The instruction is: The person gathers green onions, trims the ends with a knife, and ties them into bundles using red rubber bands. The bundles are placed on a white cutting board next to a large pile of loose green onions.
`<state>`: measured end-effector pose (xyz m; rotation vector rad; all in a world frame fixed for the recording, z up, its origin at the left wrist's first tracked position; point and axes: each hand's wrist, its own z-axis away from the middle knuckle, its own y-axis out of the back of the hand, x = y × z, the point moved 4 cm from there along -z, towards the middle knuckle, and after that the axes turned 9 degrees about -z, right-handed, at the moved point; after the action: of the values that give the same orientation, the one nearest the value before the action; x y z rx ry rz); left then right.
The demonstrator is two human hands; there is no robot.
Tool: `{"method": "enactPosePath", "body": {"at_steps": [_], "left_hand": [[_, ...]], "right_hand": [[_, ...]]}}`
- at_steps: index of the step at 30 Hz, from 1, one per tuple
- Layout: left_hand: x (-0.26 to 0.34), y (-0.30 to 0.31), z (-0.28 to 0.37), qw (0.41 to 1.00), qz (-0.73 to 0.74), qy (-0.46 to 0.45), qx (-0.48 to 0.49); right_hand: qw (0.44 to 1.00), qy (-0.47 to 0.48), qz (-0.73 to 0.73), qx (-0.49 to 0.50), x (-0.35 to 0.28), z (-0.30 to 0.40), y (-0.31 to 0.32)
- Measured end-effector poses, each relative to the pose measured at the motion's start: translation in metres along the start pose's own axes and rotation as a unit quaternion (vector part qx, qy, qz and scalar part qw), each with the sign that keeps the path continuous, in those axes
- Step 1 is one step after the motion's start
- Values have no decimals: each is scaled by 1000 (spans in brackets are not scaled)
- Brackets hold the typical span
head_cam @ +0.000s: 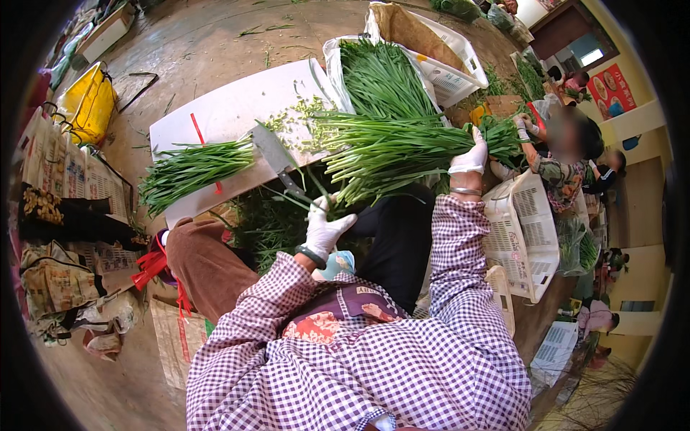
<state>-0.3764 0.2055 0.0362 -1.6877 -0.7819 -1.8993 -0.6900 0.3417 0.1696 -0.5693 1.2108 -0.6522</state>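
My right hand [470, 152], in a white glove, grips a large bunch of long green leafy stalks [399, 148] near its leafy end; the pale cut ends point left. My left hand [325, 229], also gloved, pinches a few loose green stalks [318, 186] between thumb and fingers, beside the bunch's lower cut ends. A cleaver [275, 151] rests on the white board [215, 108], its dark handle over the near edge. Left of it lies a smaller bunch of stalks [199, 172] across a red strip. Chopped pale stem bits [302, 126] are scattered on the board.
Behind the board stands a lined crate full of green stalks [383, 81], next to an open white crate [453, 59]. Loose greens [269, 226] lie below the board. A white plastic basket [523, 237] is at right, near a co-worker [566, 151]. A yellow container [89, 105] stands at left.
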Motion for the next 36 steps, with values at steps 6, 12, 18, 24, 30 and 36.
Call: {"method": "enactPosePath", "body": {"at_steps": [6,12,18,24,30,36], "left_hand": [[6,-22,-27,956,288,57,12],[-8,-15,-33,988,147,38,1],[-56,28,-36,990,-72,-112,-54],[-46,53,-11,922,-348,40,-167],[-8,10,-30,853,417,164,-269],[41,10,-14,819,449,78,-350]], "right_hand": [[999,-50,-14,-3,24,17,-10],[998,-57,-26,-3,24,23,-15],[997,-39,-45,-42,-3,-13,-7],[998,-23,-30,-48,-21,-13,-9],[998,-42,-43,-18,2,-18,4],[992,-65,-46,-97,-20,36,-20]]}}
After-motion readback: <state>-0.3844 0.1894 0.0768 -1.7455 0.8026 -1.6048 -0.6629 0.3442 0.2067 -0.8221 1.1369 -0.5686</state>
